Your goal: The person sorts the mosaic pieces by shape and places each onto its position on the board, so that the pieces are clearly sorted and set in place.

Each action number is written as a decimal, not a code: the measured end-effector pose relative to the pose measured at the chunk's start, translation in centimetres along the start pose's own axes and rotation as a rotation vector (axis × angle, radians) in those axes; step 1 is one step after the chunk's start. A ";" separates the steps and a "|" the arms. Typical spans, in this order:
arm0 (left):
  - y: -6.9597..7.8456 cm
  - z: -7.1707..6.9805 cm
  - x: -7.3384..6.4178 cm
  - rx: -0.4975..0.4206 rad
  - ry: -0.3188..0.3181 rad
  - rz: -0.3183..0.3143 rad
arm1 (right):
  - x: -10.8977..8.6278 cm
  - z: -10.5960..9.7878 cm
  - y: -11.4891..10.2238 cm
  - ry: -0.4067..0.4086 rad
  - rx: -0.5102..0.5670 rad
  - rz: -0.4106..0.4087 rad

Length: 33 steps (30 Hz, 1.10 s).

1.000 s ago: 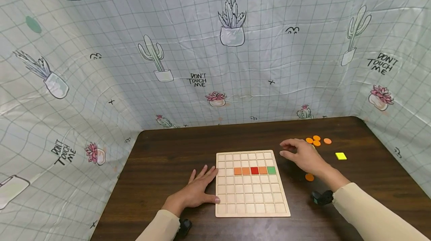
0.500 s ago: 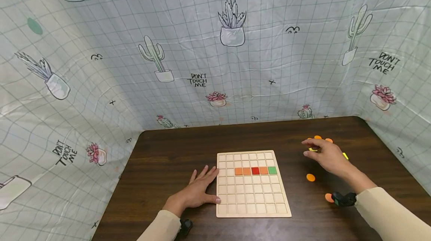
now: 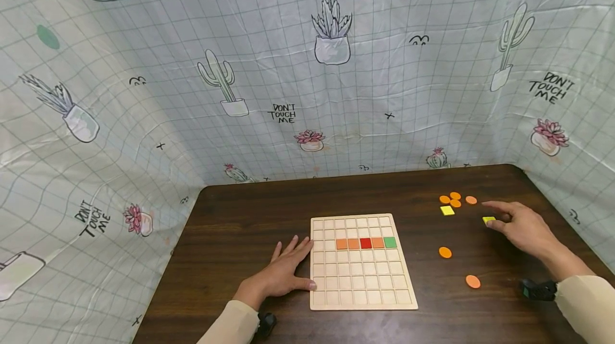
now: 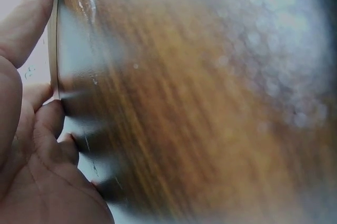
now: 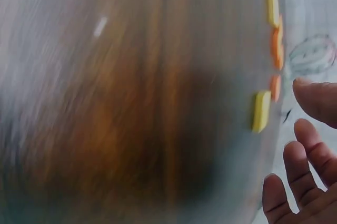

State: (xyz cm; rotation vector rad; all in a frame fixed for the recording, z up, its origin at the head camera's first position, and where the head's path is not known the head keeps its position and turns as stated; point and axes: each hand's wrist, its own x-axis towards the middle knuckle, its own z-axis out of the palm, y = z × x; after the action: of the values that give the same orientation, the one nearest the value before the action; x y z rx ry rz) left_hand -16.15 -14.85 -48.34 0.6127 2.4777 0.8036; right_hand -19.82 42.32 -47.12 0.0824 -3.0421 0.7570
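My left hand (image 3: 277,275) lies with spread fingers along the left edge of a pale wooden grid board (image 3: 362,284); its thumb and fingertips touch the rim. One row of the board carries orange square tiles (image 3: 353,244), a red tile (image 3: 366,243) and, at its right end, a green tile (image 3: 389,242). Far to the right, my right hand (image 3: 528,231) hovers over a yellow square tile (image 3: 486,219), partly covered by the thumb in the head view. The right wrist view shows relaxed, parted fingers apart from this yellow tile (image 5: 260,112), holding nothing.
Several orange discs (image 3: 455,203) and a second yellow tile (image 3: 447,210) lie at the table's back right. Nearer are an orange disc (image 3: 445,252) and a paler one (image 3: 473,281). A patterned curtain (image 3: 355,93) stands behind the dark wooden table (image 3: 250,216).
My right hand has moved right, away from beside the board, past the discs to the right-hand yellow tile. Discs and a yellow tile it covered now show. My left hand stays at the board.
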 end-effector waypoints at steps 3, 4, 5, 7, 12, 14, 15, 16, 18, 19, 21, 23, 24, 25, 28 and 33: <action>0.1 0.0 -0.1 -0.005 0.003 0.005 | -0.4 -0.1 1.3 -0.013 -0.008 0.008; 0.1 0.0 -0.1 -0.005 0.003 0.001 | -0.6 0.0 1.7 -0.016 -0.006 0.012; 0.1 0.0 -0.1 -0.008 0.004 0.001 | -0.7 0.0 2.0 -0.019 -0.004 0.015; 0.1 0.0 -0.1 -0.010 0.006 0.001 | -0.8 0.2 2.5 -0.021 -0.003 0.022; 0.1 0.1 -0.1 -0.014 0.007 0.003 | -0.8 0.6 3.1 -0.020 -0.012 0.026; 0.1 0.1 -0.2 -0.017 0.007 0.006 | -0.7 0.7 3.2 -0.022 -0.017 0.018; 0.1 0.1 -0.2 -0.018 0.007 0.008 | -0.6 0.7 3.2 -0.023 -0.018 0.015; 0.1 0.1 -0.2 -0.019 0.007 0.009 | -0.5 0.7 3.2 -0.025 -0.020 0.011; 0.0 0.1 -0.2 -0.020 0.008 0.009 | -0.3 0.6 3.2 -0.038 -0.018 0.004; 0.0 0.1 -0.3 -0.020 0.009 0.009 | -0.2 0.6 3.2 -0.044 -0.019 0.002; 0.1 0.1 -0.3 -0.020 0.009 0.009 | -0.1 0.5 3.2 -0.053 -0.016 -0.001; 0.1 0.0 -0.3 -0.019 0.011 0.008 | -0.1 0.5 3.3 -0.061 -0.010 -0.003; 0.1 0.0 -0.3 -0.020 0.012 0.006 | -0.1 0.5 3.2 -0.063 -0.008 -0.002; 0.2 0.0 -0.3 -0.021 0.011 0.006 | -0.1 0.5 3.2 -0.064 -0.006 0.000; 0.2 0.0 -0.3 -0.022 0.012 0.005 | -0.2 0.6 3.2 -0.063 -0.004 0.007; 0.2 0.0 -0.3 -0.016 0.013 0.003 | -0.3 0.8 3.2 -0.028 -0.004 0.010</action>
State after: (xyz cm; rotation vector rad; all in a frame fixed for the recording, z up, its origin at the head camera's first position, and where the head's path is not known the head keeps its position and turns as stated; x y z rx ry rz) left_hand -15.88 -14.83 -48.12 0.6074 2.4804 0.8299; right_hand -19.66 44.77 -49.31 0.0780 -3.0730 0.7573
